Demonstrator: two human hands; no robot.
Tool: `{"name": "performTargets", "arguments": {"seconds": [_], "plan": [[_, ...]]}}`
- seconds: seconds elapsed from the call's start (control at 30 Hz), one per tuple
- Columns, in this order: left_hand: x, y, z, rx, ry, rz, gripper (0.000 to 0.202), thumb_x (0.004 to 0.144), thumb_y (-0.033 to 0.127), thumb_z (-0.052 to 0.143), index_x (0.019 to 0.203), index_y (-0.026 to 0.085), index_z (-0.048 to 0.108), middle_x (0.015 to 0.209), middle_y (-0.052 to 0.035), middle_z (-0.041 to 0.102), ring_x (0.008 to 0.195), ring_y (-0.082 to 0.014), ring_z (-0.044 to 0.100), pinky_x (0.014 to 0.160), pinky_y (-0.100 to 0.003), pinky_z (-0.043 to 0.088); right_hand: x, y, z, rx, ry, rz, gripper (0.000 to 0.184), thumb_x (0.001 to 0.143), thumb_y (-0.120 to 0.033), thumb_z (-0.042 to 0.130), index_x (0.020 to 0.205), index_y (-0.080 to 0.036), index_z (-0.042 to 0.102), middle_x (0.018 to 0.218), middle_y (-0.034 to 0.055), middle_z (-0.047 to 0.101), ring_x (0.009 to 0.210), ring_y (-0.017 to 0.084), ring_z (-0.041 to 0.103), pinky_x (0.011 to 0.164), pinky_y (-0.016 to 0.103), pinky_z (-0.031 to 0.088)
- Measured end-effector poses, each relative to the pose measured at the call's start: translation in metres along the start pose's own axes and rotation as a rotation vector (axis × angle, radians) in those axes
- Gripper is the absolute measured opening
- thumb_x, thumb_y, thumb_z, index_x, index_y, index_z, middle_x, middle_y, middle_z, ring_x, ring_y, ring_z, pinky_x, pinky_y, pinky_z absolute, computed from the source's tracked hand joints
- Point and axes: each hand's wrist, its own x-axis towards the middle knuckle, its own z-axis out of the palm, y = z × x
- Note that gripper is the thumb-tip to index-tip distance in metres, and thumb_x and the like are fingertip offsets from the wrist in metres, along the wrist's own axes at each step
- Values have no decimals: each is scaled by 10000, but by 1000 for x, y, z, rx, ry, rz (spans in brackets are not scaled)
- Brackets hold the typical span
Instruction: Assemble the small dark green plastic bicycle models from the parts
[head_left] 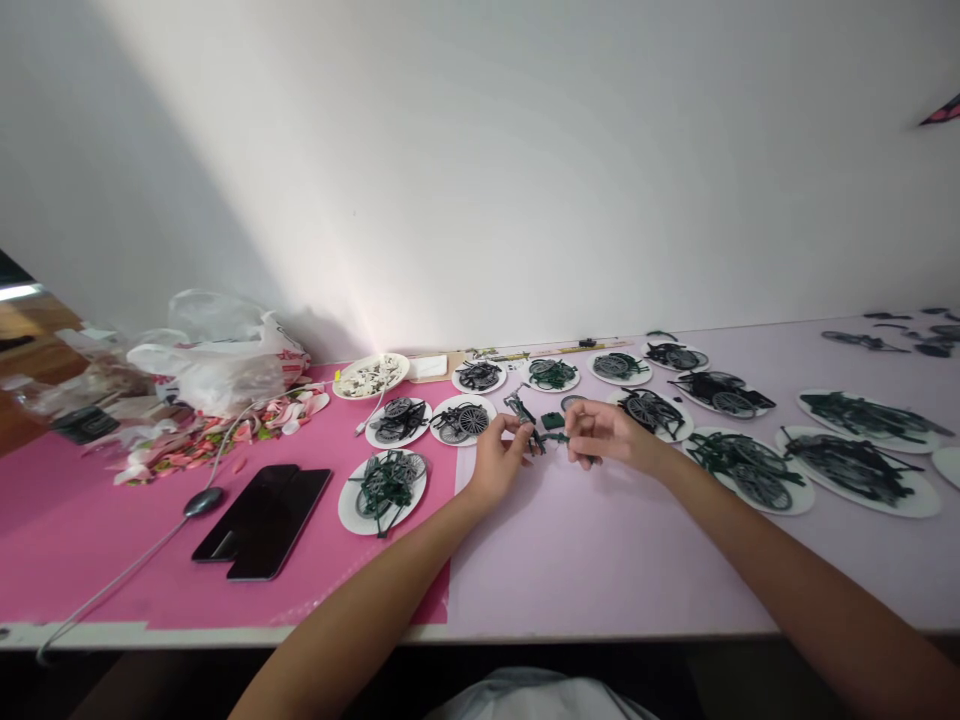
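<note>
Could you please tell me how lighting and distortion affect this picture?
Head view: a shadow falls diagonally across the wall at upper left, beside a brighter band; plates near the right edge look stretched; fine detail on the dark part in the left hand is hard to make out.

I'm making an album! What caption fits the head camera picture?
Left hand holding a dark part, right hand close by, among white plates of spoked wheels.
</note>
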Motion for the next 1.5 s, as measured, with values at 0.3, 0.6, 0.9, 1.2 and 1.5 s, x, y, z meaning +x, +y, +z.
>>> {"name": "performTargets", "arguments": {"seconds": [0.3,0.6,0.9,1.2,1.5], "plan": [[-1,-5,0,53,-45,29,407,895,560,665,940,180,525,790,-3,621,643,-146,687,505,-245,567,5,12,7,-151,30,81,347,763,-454,852,815,-192,630,756,41,742,605,144,646,604,275,514],[-3,-13,-1,210,-106,153,326,945,504,618,955,186,543,844,-15,615,636,-124,653,548,-237,537,8,25,8,-206,57,143,379,709,-500,881,789,-197,667,695,27,711,622,168,651,602,286,507],[-3,-13,-4,316,-126,207,261,957,448,600,954,191,561,809,-17,623,654,-132,621,578,-233,494,8,18,7,-406,87,82,307,697,-478,870,758,-202,748,750,25,709,654,152,600,618,275,464],[-4,-12,-4,333,-139,203,256,951,448,610,952,193,584,802,-19,644,644,-132,616,572,-234,476,8,18,8,-439,90,27,258,753,-464,820,781,-215,760,788,40,725,707,180,611,685,316,497],[-2,-11,-1,159,-99,99,374,914,545,655,931,183,564,782,-25,661,634,-144,664,557,-241,505,8,18,12,-481,233,-76,173,803,-392,761,826,-221,745,788,38,716,718,186,631,634,295,496]]}}
